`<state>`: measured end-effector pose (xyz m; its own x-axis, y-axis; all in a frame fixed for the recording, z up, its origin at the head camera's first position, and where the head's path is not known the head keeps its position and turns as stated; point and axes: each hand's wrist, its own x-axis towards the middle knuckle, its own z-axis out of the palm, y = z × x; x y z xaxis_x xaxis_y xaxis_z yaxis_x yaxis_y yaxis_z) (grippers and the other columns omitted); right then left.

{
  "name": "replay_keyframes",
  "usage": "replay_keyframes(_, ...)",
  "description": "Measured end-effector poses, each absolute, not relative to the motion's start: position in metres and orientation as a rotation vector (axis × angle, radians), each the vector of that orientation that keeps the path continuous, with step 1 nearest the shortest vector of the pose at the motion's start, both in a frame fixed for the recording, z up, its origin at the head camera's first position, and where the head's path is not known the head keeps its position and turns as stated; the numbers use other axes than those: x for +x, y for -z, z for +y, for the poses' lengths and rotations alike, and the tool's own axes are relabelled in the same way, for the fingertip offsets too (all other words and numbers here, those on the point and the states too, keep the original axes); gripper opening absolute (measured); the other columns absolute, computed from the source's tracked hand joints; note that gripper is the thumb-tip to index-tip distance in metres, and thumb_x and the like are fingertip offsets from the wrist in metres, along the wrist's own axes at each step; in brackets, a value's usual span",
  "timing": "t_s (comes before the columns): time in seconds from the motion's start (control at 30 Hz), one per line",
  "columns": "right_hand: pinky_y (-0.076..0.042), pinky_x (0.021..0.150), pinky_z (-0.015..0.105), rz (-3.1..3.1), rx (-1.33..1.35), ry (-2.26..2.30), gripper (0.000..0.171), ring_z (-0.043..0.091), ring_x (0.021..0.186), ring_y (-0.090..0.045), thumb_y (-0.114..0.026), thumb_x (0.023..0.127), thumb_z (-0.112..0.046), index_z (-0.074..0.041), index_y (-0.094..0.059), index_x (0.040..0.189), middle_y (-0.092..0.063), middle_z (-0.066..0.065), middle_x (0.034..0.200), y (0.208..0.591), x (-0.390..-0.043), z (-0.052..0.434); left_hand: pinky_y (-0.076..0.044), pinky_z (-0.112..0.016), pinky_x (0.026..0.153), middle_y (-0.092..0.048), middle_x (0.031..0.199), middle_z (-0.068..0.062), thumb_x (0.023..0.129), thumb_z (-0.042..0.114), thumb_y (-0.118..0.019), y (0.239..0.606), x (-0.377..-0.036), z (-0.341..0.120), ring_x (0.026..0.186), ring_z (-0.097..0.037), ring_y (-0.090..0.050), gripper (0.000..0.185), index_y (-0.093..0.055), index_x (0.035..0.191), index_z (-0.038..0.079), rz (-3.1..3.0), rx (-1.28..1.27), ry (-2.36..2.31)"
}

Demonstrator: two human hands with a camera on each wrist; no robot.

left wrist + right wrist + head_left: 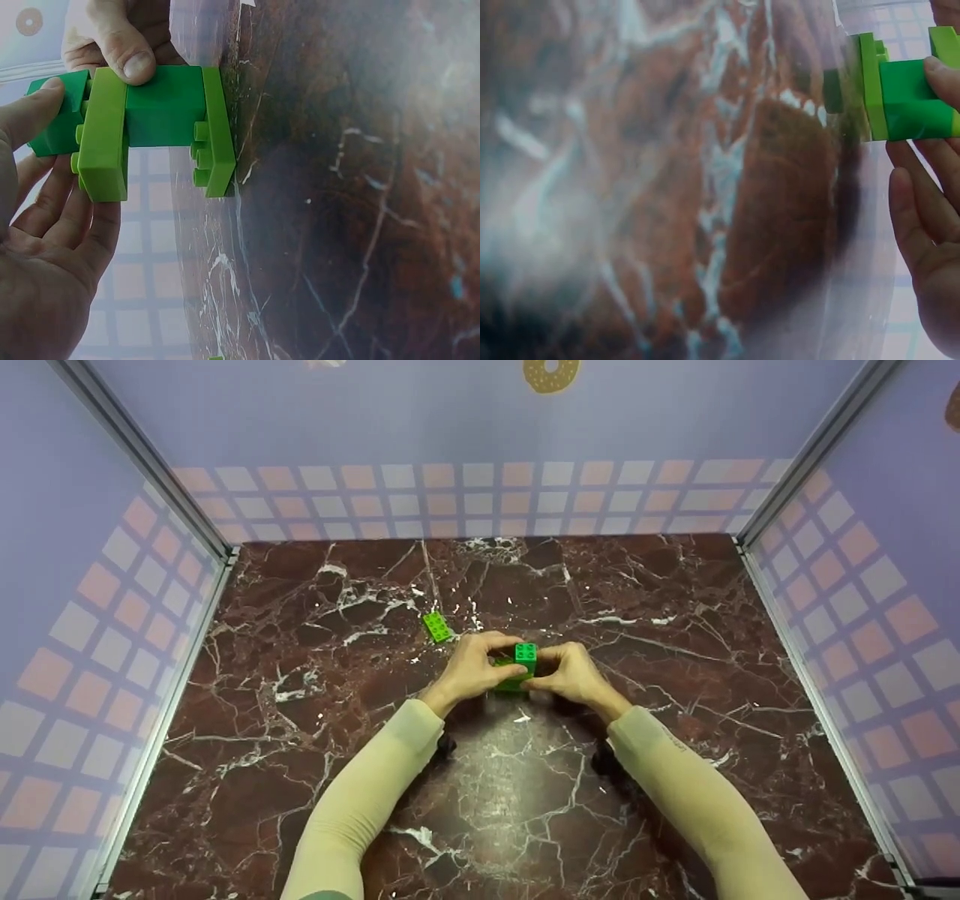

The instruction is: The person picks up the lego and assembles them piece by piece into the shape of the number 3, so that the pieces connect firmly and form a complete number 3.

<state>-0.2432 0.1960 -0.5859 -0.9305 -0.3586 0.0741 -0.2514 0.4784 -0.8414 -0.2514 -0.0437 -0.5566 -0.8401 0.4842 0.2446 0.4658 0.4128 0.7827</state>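
Observation:
A stack of green bricks (519,666) sits mid-table between both hands. My left hand (471,664) grips it from the left and my right hand (574,673) from the right. In the left wrist view the stack (161,105) shows a light green plate (217,131) against the marble, a dark green block above it, then a light green brick (103,139) and a dark green top brick (54,112). My left hand's fingers (34,112) touch the top brick, and a right-hand finger (124,56) presses the block. In the right wrist view, right-hand fingers (930,217) lie by the stack (907,101).
One loose light green brick (437,626) lies on the dark red marble table (300,720), just up and left of the hands. Tiled-pattern walls with metal corner posts (817,446) enclose the table on three sides.

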Motion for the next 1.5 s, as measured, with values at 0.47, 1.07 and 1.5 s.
replay_keyframes(0.47, -0.072, 0.086, 0.038, 2.368, -0.587, 1.835, 0.045, 0.025, 0.094, -0.085, -0.094, 0.085, 0.002, 0.006, -0.080, 0.128, -0.083, 0.031, 0.116, 0.566, -0.245, 0.206, -0.063, -0.048, 0.109, -0.085, 0.128, -0.016, 0.090, 0.018, -0.094, 0.558, -0.251, -0.046, 0.116, -0.033, -0.081, 0.042, -0.083, 0.129, 0.005, 2.574, 0.801, -1.445)
replay_keyframes(1.07, -0.071, 0.082, 0.032, 2.401, -0.675, 1.843, 0.035, 0.015, 0.089, -0.083, -0.093, 0.084, 0.006, 0.009, -0.083, 0.118, -0.083, 0.033, 0.112, 0.566, -0.244, 0.207, -0.065, -0.048, 0.098, -0.086, 0.115, -0.014, 0.088, 0.020, -0.096, 0.562, -0.252, -0.045, 0.104, -0.031, -0.080, 0.042, -0.085, 0.126, 0.006, 2.579, 0.858, -1.447)
replay_keyframes(1.5, -0.070, 0.092, 0.054, 2.499, -0.688, 1.771, 0.034, 0.029, 0.097, -0.085, -0.096, 0.082, 0.004, 0.003, -0.086, 0.115, -0.086, 0.024, 0.110, 0.570, -0.246, 0.205, -0.067, -0.043, 0.098, -0.087, 0.120, -0.014, 0.090, 0.019, -0.094, 0.563, -0.255, -0.046, 0.108, -0.032, -0.083, 0.039, -0.085, 0.125, 0.004, 2.595, 0.969, -1.386)
